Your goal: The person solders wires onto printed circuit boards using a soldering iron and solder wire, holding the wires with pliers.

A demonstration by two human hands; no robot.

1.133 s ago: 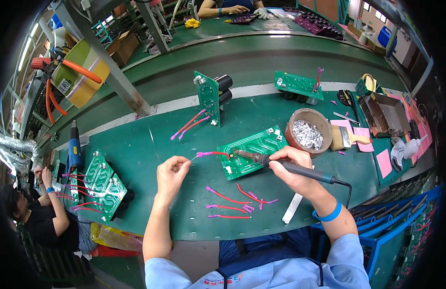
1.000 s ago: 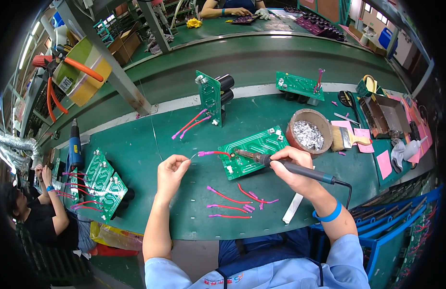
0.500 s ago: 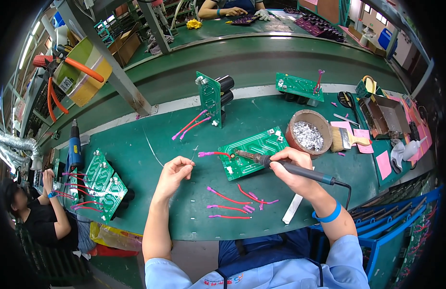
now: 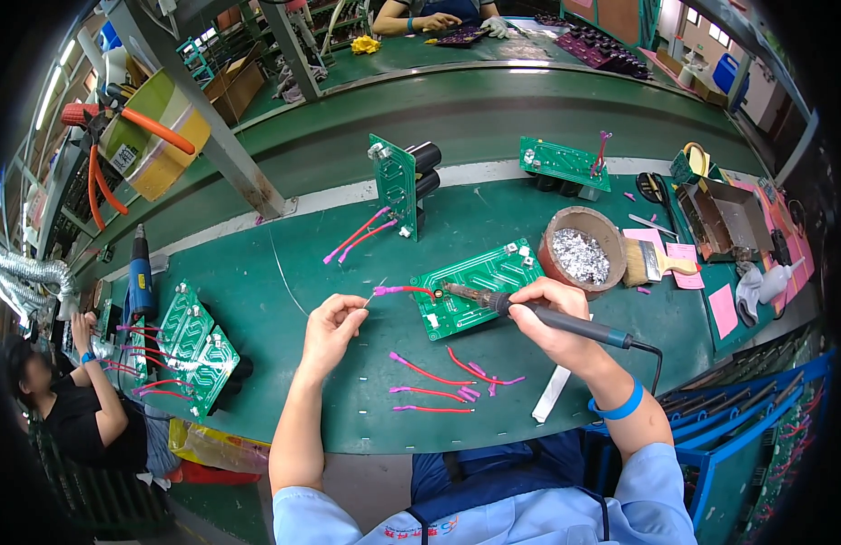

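A green circuit board (image 4: 479,283) lies flat on the green bench. My right hand (image 4: 552,320) grips a soldering iron (image 4: 566,320), its tip on the board's left part. A red wire with pink ends (image 4: 404,290) runs out from that spot. My left hand (image 4: 331,325) is closed around a thin strand of solder wire (image 4: 282,268), its fingertips close to the red wire's free end. Several loose red and pink wires (image 4: 439,381) lie on the bench in front of me.
A round bowl of metal bits (image 4: 581,252) and a brush (image 4: 657,263) are right of the board. Two other boards stand at the back, one upright (image 4: 395,182), one on a stand (image 4: 562,162). More wired boards (image 4: 189,341) lie at left, beside a seated person (image 4: 84,409).
My left hand has shifted slightly right and up along the solder strand, toward the red wire's end. The right hand and iron stay on the board.
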